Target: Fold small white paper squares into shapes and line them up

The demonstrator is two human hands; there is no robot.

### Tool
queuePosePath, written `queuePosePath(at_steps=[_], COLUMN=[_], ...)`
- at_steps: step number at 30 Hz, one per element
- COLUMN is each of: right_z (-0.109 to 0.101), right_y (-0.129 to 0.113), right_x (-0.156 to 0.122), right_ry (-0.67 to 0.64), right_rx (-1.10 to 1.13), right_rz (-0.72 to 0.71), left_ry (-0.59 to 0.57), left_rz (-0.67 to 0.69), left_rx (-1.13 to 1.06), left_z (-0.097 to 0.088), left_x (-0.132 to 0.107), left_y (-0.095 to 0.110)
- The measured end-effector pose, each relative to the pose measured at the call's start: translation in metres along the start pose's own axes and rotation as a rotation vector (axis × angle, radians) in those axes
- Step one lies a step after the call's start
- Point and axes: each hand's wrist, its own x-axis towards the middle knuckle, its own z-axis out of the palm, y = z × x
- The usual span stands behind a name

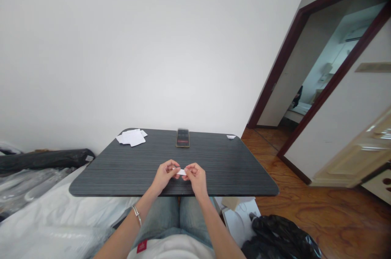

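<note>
Between my two hands is a small folded piece of white paper (181, 172), held above the near part of the dark table. My left hand (166, 173) pinches its left end between thumb and fingers. At the right end, the thumb and fingers of my right hand (195, 175) are closed on it too. The fingertips cover both ends of the paper. A stack of loose white paper sheets (132, 137) lies at the table's back left. Near the back right corner rests a small folded white paper shape (231, 137).
A phone (183, 138) leans upright at the back middle of the dark table (214, 157). The white wall rises behind it. Plastic-wrapped items (45, 218) lie left of the table. Black plastic bags (277, 236) and a white box (240, 220) are on the floor at right.
</note>
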Motion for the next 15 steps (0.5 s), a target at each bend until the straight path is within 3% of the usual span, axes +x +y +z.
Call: queuePosePath(at_steps=[4, 9, 15], right_z=[-0.0016, -0.003, -0.0026], right_y=[0.0007, 0.0023, -0.0004], right_x=[0.0009, 0.0031, 0.0026], right_ry=[0.02, 0.075, 0.041], right_rx=[0.02, 0.108, 0.117], right_rz=[0.002, 0.018, 0.021], left_ry=[0.013, -0.028, -0.002], left_rz=[0.001, 0.107, 0.04], left_rx=[0.001, 0.073, 0.078], left_z=[-0.0002, -0.0008, -0.0003], left_x=[-0.0011, -0.0011, -0.002], left_y=[0.0022, 0.004, 0.0046])
